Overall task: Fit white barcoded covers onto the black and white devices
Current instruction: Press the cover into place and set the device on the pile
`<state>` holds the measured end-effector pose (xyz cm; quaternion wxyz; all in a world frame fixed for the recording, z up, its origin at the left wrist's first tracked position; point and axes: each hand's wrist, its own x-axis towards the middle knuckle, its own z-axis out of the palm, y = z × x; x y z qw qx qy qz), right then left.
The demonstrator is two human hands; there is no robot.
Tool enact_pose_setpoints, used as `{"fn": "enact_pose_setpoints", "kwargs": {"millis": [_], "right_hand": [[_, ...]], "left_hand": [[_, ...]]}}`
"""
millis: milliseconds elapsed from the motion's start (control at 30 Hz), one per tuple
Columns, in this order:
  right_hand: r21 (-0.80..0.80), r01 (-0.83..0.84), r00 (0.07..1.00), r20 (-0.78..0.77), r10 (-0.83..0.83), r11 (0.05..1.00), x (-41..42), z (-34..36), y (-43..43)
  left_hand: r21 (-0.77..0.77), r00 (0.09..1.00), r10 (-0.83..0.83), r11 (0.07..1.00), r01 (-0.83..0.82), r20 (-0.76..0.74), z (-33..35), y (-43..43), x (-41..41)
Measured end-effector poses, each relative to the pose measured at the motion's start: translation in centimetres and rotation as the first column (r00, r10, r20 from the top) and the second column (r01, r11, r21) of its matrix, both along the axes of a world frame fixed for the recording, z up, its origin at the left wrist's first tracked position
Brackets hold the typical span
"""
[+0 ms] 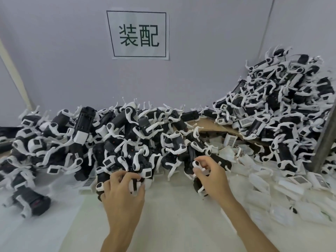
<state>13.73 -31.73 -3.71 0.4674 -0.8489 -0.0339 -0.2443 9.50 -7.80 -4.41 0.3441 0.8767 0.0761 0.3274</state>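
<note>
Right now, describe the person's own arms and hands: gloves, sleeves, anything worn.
Both are bare. The left hand and right hand wear no gloves, and the left forearm and right forearm show no sleeves down to the picture's lower edge. No watch or wristband shows on either wrist.

Flat, bright light left my bench (pixel 163 224) almost shadowless; white covers (pixel 287 195) at 4 o'clock washed out pale, and the wide-angle edges bent and blurred.
</note>
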Motion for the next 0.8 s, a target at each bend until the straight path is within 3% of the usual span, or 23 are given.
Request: {"fn": "enact_pose_setpoints", "kwargs": {"millis": [400,533,633,733,800], "right_hand": [[0.280,-0.149,0.988,0.069,0.135,0.948,-0.7,1.4,0.7],[0.565,-0.199,0.979,0.082,0.185,0.801,-0.7,2.0,0.5],[0.717,-0.218,0.971,0.095,0.217,0.662,-0.8,2.6,0.2],[0.817,-0.308,0.935,0.166,0.314,0.487,-1.0,3.0,-0.2],[0.823,-0.419,0.869,0.241,0.433,0.383,-1.1,3.2,-0.4]], "left_hand": [[-0.060,1.000,0.014,0.998,-0.014,0.009,0.1,-0.4,-0.4],[-0.043,0.997,0.033,0.999,-0.030,0.069,0.0,-0.7,-0.4],[-0.021,0.974,0.031,0.999,-0.027,0.222,0.1,-0.7,-0.5],[-0.059,0.902,-0.169,0.976,0.208,0.398,0.2,-0.8,-0.8],[-0.169,0.838,-0.339,0.881,0.442,0.426,0.5,-1.1,-1.3]]}}
